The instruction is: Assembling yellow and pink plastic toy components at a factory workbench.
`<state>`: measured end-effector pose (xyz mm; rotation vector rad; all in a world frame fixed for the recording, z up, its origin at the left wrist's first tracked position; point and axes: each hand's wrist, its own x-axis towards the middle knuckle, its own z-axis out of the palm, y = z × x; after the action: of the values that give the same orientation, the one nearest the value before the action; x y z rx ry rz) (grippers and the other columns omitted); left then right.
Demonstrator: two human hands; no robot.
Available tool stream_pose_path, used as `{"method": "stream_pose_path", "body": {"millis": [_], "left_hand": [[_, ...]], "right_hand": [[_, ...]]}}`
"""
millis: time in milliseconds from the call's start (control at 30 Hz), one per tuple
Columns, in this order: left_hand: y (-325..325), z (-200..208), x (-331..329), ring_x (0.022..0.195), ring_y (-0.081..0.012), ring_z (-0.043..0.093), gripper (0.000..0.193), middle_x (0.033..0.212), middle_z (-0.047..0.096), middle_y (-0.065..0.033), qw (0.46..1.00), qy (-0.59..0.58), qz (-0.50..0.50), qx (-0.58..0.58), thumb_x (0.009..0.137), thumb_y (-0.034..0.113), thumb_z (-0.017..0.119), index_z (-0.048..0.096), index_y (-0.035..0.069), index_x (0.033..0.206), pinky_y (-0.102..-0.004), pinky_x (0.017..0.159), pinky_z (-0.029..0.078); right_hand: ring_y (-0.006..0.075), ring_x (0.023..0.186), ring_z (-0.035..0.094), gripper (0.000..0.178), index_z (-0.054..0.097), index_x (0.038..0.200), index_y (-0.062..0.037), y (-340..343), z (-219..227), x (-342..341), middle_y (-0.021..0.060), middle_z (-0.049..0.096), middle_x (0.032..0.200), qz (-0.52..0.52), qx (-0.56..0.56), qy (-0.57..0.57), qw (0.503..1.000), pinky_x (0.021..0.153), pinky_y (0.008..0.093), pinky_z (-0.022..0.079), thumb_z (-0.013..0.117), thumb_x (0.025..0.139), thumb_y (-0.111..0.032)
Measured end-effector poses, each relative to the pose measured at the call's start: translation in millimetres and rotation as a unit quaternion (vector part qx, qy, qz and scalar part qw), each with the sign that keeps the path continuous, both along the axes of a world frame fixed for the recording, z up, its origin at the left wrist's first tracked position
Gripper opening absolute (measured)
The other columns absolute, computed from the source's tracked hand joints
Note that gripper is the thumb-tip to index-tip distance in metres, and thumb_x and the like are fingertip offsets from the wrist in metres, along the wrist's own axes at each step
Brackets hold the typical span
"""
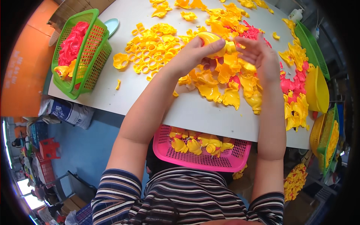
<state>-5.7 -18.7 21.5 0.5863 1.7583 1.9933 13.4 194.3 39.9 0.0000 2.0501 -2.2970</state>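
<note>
Above the middle of the white table, my left hand (pixel 195 52) is closed round a glossy yellow plastic toy part (pixel 209 38), thumb on top. A ring-like yellow end sticks out of it on the right. Just right of that end is my right hand (pixel 262 56), its fingers spread and nothing visible in them. Loose curved yellow shells (pixel 208 90) lie in a heap below and around both hands. To the left, many yellow rings (pixel 157 48) are scattered. Small red pieces (pixel 250 33) lie beyond the right hand.
A green basket (pixel 93 56) with red parts stands at the table's left. Below the near table edge, a pink basket (pixel 202 165) holds several yellow toy figures (pixel 194 146). On the right are more yellow and red parts (pixel 298 82), a yellow basin (pixel 318 90) and a green basket (pixel 313 48).
</note>
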Motion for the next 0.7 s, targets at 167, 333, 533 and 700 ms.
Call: {"method": "stream_pose_path", "body": {"millis": [167, 333, 533, 700], "left_hand": [[-5, 5, -3, 0.055, -0.0151, 0.059, 0.053, 0.074, 0.062, -0.0144, 0.968, -0.241, -0.055, 0.044, 0.09, 0.054, 0.041, 0.055, 0.003, 0.1, -0.0196, 0.045, 0.045], [-3, 8, 1, 0.056, -0.019, 0.063, 0.054, 0.092, 0.062, -0.0288, 0.933, -0.33, -0.076, 0.125, 0.094, 0.047, 0.032, 0.046, 0.0, 0.117, -0.0207, 0.046, 0.049], [-6, 13, 15, 0.071, -0.027, 0.068, 0.057, 0.111, 0.052, -0.0367, 0.907, -0.37, -0.143, 0.142, 0.097, 0.043, 0.023, 0.035, -0.003, 0.129, -0.0205, 0.047, 0.05], [-3, 16, 43, 0.081, -0.03, 0.067, 0.055, 0.116, 0.05, -0.0352, 0.91, -0.365, -0.095, 0.169, 0.097, 0.039, 0.018, 0.032, -0.001, 0.133, -0.0206, 0.048, 0.05]], "right_hand": [[0.0255, 0.093, 0.064, 0.045, 0.058, 0.103, 0.0056, 31, -6, -17, 0.0186, 0.063, 0.105, -0.131, -0.065, 0.023, 0.989, 0.08, 0.031, 0.053, 0.038, 0.097, -0.034], [0.0255, 0.091, 0.065, 0.043, 0.058, 0.101, 0.0051, 20, -9, -13, 0.0185, 0.064, 0.101, -0.119, -0.036, 0.016, 0.992, 0.077, 0.0291, 0.054, 0.043, 0.095, -0.035], [0.024, 0.088, 0.065, 0.043, 0.058, 0.099, 0.0052, 22, -6, -10, 0.0178, 0.064, 0.098, -0.098, -0.024, 0.041, 0.994, 0.076, 0.0281, 0.054, 0.045, 0.094, -0.035], [0.0217, 0.088, 0.065, 0.044, 0.059, 0.099, 0.0045, 18, -10, -13, 0.0161, 0.065, 0.098, -0.086, 0.003, 0.029, 0.996, 0.076, 0.0266, 0.053, 0.044, 0.094, -0.036]]}}
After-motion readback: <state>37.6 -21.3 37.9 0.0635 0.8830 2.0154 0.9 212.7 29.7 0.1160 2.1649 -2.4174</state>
